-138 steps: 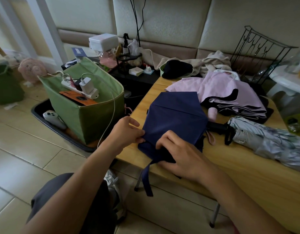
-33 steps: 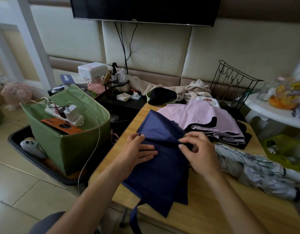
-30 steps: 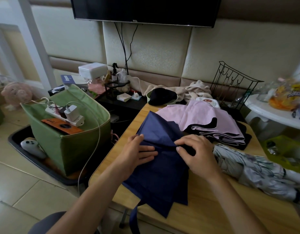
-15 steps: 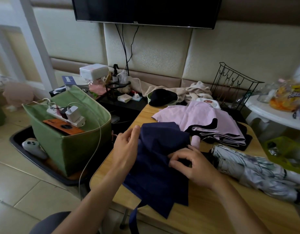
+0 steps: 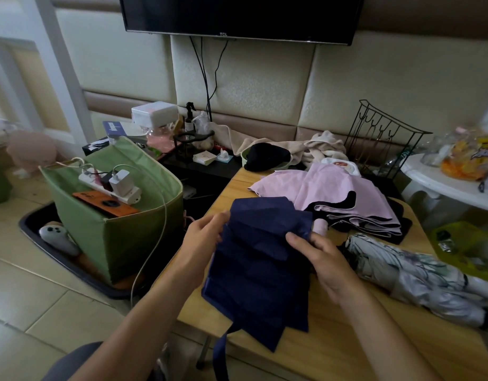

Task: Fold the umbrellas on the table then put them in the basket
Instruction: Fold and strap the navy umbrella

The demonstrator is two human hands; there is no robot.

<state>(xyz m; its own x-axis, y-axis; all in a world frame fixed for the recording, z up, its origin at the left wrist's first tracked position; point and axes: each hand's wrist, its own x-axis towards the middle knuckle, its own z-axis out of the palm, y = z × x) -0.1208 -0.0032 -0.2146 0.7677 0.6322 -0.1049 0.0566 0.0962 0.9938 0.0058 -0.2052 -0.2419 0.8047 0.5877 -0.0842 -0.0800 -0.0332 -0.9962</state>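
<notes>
Left hand (image 5: 203, 236): fingers curled on the left edge of the navy umbrella (image 5: 260, 266), pinching a fold of its cloth near the top corner; forearm comes up from the lower left.
Right hand (image 5: 323, 261): thumb and fingertips pinch the cloth at the right edge, just below the top; wrist bent inward, forearm from the lower right.
Navy umbrella, place: lies on the near left part of the table (image 5: 344, 345), canopy gathered in flat pleats between both hands; its strap (image 5: 219, 356) hangs off the near edge.
Navy umbrella, handling: judged light, the cloth soft, thin and likely slippery, with stiff ribs beneath; pleats will slide apart unless held at the edges, so grip along the ribs and wind the strap round.
Pink umbrella (image 5: 336, 196): loosely collapsed, behind the navy one, touching it.
Grey umbrella (image 5: 418, 281): rolled but loose, on the right side of the table.
Basket (image 5: 143, 232): green, soft-walled, on the floor just left of the table; a power strip (image 5: 111, 185) rests across its top.
</notes>
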